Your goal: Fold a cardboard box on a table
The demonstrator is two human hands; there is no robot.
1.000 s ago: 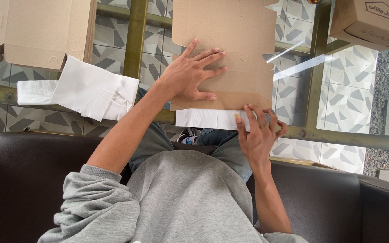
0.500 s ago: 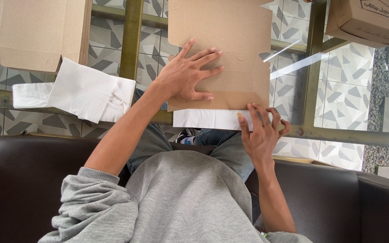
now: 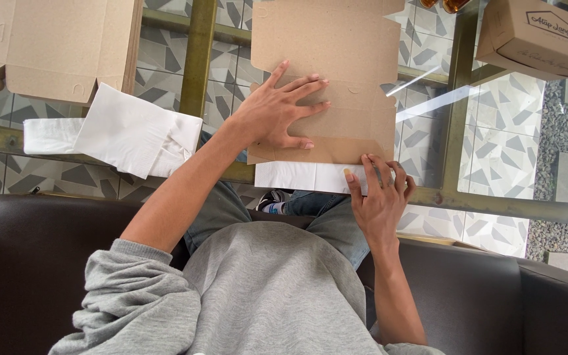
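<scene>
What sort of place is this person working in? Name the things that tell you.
Probably a home sitting area used for packing: a dark sofa, a glass-topped table over patterned floor tiles, and flat cardboard box blanks with white paper.
</scene>
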